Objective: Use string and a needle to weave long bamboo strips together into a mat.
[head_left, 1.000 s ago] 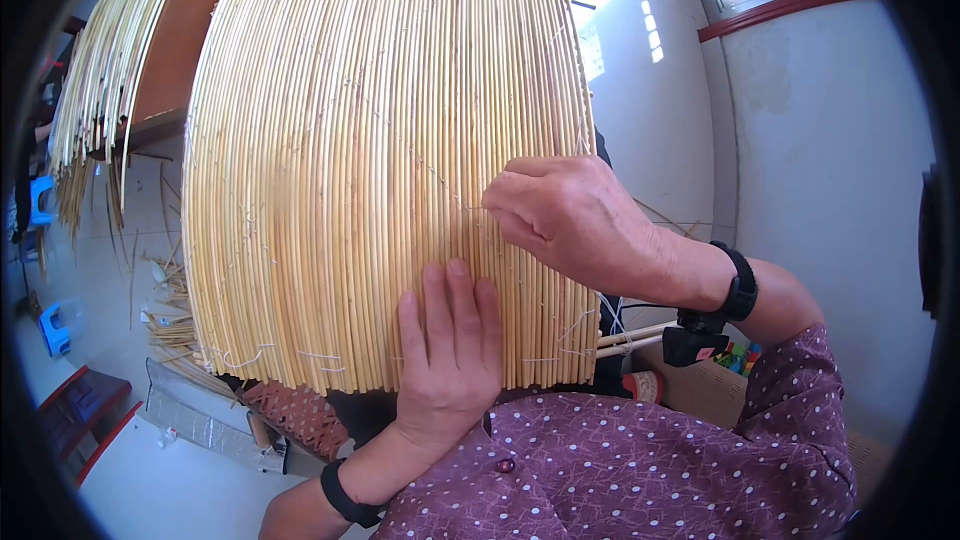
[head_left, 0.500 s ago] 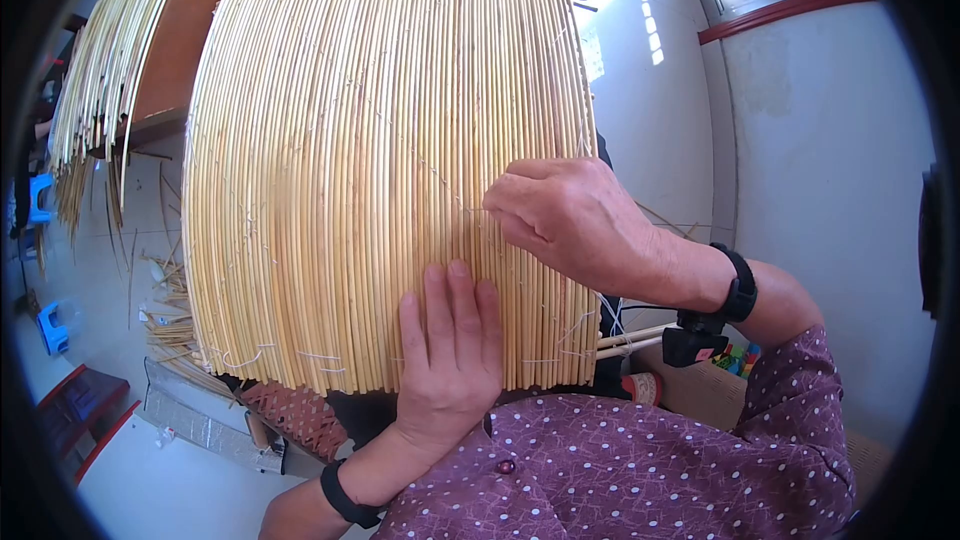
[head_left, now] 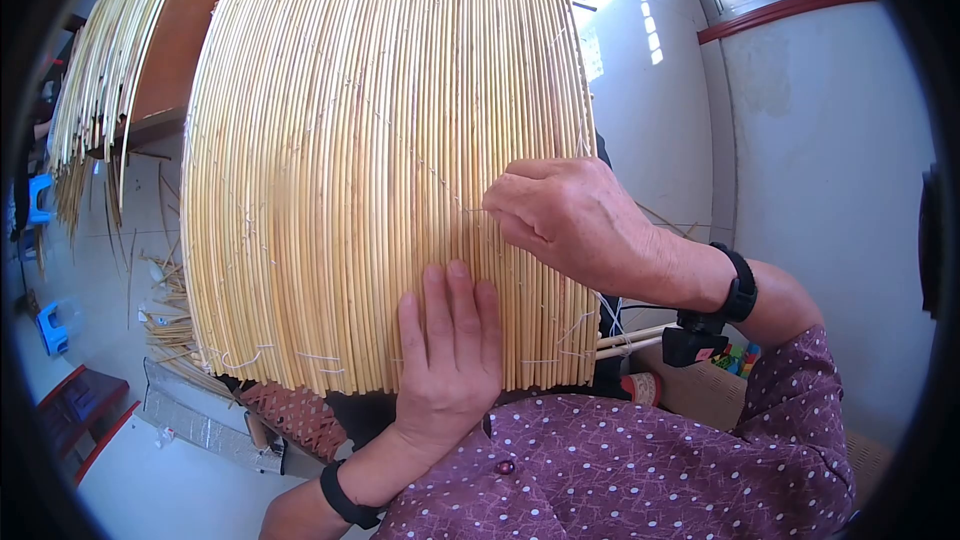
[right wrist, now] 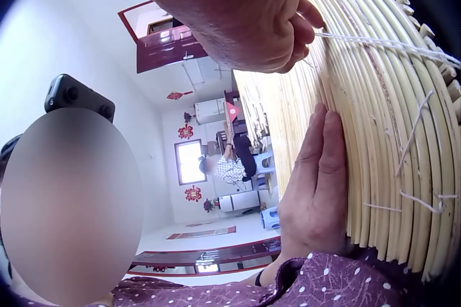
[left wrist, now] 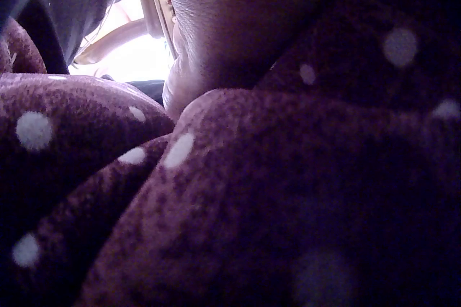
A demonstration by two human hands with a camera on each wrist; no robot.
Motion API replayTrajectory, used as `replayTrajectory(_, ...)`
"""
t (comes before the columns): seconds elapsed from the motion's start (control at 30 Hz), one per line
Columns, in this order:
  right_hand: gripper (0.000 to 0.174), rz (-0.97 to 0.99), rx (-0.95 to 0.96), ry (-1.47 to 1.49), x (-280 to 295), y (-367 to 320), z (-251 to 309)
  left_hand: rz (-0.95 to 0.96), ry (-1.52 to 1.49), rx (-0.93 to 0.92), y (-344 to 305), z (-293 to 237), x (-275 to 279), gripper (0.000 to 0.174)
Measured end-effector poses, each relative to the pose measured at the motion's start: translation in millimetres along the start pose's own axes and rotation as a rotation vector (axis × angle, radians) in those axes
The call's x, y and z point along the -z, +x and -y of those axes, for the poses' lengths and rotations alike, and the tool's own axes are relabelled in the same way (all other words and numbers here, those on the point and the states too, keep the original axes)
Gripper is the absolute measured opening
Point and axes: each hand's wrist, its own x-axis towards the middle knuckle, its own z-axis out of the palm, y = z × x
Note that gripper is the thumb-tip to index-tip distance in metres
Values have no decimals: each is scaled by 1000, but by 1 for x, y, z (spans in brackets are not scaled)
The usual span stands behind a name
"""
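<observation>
"Reed mat (head_left: 330,160), spread before the person, its near edge just by the purple shirt (head_left: 620,450). Which way does it lie?"

"Going by the head view, the stalks run lengthwise away from the body, tips leaning slightly left at the near end on that side. The far edge is cut off at the top, so I can't tell the mat's full length or its longer side."

"And the hands?"

"Left hand (head_left: 448,345) lies flat on the mat's near part, fingers straight and pointing away, gripping nothing. Right hand (head_left: 560,210) is further up, fingers curled, pinching white thread (right wrist: 403,46)."

"Do you see that pinch from above?"

"Barely; the back of the hand covers the fingertips. Over at the right wrist camera, the thread shows running from them towards the mat's side, where cut stalk ends are stacked."

"Anything else only that camera gives?"

"A second person (right wrist: 232,169), seated deep in the room near a window (right wrist: 191,161). The left wrist picture is dark, mostly spotted cloth with a bit of skin; its fingers are out of sight there. What supports the mat is hidden."
</observation>
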Motion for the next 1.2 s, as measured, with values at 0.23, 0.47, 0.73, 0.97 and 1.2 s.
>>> replayTrajectory(0.23,7,13,5,-4,2,1,0,5,-1,-1,0,0,0,41)
replayTrajectory(0.47,7,-9,7,12,0,0,0,6,-6,0,-1,0,0,41)
replayTrajectory(0.73,10,3,21,4,2,1,0,5,-11,-1,-1,0,0,41)
replayTrajectory(0.97,10,-1,20,3,1,1,0,5,-16,4,-1,0,0,41)
replayTrajectory(1.2,13,-7,62,14,1,3,-1,0,-9,8,-1,-1,0,40)
